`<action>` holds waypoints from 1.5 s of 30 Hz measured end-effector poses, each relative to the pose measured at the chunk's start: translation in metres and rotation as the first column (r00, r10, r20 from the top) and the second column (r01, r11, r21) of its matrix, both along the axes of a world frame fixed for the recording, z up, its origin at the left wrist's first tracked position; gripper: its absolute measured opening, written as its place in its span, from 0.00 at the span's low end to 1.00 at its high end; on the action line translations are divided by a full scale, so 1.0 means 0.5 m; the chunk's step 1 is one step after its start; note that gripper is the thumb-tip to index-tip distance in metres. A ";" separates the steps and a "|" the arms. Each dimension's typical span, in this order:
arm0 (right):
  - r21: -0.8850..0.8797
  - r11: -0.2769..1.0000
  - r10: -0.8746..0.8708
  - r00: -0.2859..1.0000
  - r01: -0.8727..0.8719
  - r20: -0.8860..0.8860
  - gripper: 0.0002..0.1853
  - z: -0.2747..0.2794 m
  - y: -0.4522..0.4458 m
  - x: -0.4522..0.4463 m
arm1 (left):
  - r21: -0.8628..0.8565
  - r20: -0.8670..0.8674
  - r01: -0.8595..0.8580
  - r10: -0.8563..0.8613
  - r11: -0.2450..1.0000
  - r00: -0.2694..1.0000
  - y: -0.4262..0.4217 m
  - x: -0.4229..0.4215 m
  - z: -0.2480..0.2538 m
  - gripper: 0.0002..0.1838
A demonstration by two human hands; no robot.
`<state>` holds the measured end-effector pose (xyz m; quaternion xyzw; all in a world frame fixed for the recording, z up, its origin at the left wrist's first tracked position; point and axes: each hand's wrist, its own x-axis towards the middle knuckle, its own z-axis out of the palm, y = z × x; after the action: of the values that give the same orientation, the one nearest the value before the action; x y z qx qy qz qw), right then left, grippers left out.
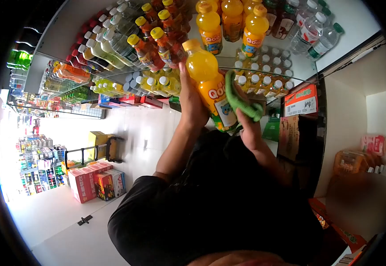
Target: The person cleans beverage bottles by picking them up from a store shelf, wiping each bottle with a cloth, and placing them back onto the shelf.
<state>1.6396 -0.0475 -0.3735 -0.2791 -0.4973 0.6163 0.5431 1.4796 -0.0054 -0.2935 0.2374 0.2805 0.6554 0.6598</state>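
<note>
My left hand (pixel 193 104) is wrapped around a bottle of orange Qoo juice (pixel 207 82). The bottle leans to the left, with its yellow cap (pixel 191 44) on. A folded green cloth (pixel 241 99) is in my right hand (pixel 249 131), lying along the right side of the bottle. Some of my right fingers are hidden behind the cloth. Just beyond the bottle, more orange Qoo bottles (pixel 253 33) stand on a glass shelf (pixel 228 49). Red-brown drink bottles with yellow caps (pixel 145 54) stand to their left.
Clear bottles (pixel 326 41) stand at the shelf's right end. White-capped bottles (pixel 268 75) fill the shelf below. Cardboard boxes (pixel 291 135) are stacked at right. At left are a cart (pixel 93 150) and red cartons (pixel 83 184). A blurred patch covers the lower right.
</note>
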 end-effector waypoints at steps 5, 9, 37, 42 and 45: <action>-0.672 0.645 -0.054 0.856 -0.363 -0.514 0.23 0.032 -0.039 0.006 | 0.000 0.276 -0.002 0.002 1.000 0.961 0.010 -0.022 0.022 0.43; -0.606 0.589 -0.051 0.724 -0.534 -0.688 0.26 0.019 -0.031 0.003 | 0.145 0.179 0.215 -0.239 0.966 0.954 0.019 -0.039 -0.014 0.45; -0.192 0.953 -0.223 0.971 0.236 0.086 0.25 0.011 -0.053 0.043 | 0.066 0.030 -0.097 0.095 0.993 0.995 -0.001 0.002 -0.022 0.34; 0.763 0.644 -0.518 0.698 -0.062 0.495 0.30 0.106 -0.008 0.018 | 0.085 0.158 0.003 -0.016 0.996 0.987 -0.006 0.021 -0.018 0.34; 0.765 0.641 -0.525 0.689 -0.065 0.499 0.31 0.119 0.013 0.009 | 0.004 0.155 0.100 -0.099 0.995 0.983 -0.019 0.008 -0.021 0.35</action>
<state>1.6440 -0.0412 -0.3142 -0.3100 -0.8196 0.1326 0.4632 1.4835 -0.0151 -0.3040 0.1982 0.2173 0.6376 0.7120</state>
